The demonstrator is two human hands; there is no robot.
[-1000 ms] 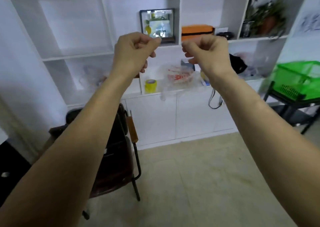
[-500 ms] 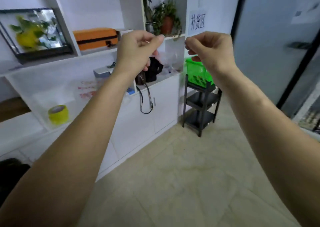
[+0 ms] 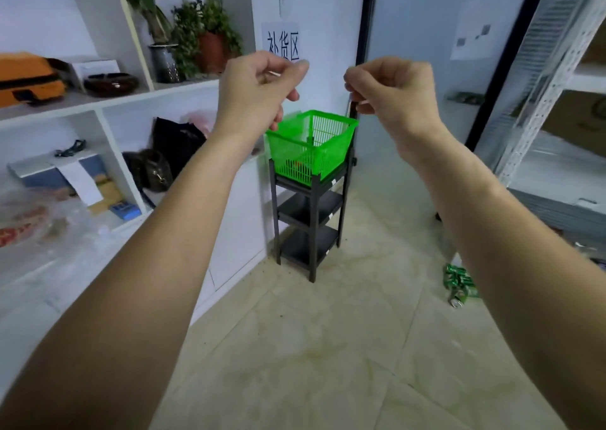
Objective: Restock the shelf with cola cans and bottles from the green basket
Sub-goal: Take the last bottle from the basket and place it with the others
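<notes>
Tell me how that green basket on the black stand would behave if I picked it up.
The green basket looks like thin plastic mesh, so probably light and a bit flexible. It seems nearly empty, with something red low inside, which might slide if tilted.

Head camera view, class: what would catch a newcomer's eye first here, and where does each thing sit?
Two bare forearms reach up the middle of the frame, the left hand and right hand raised side by side with fingers curled and holding nothing. Between and just below them, the bright green basket sits on top of a black three-tier stand against the white wall. Green cans lie on the floor at lower right.
</notes>
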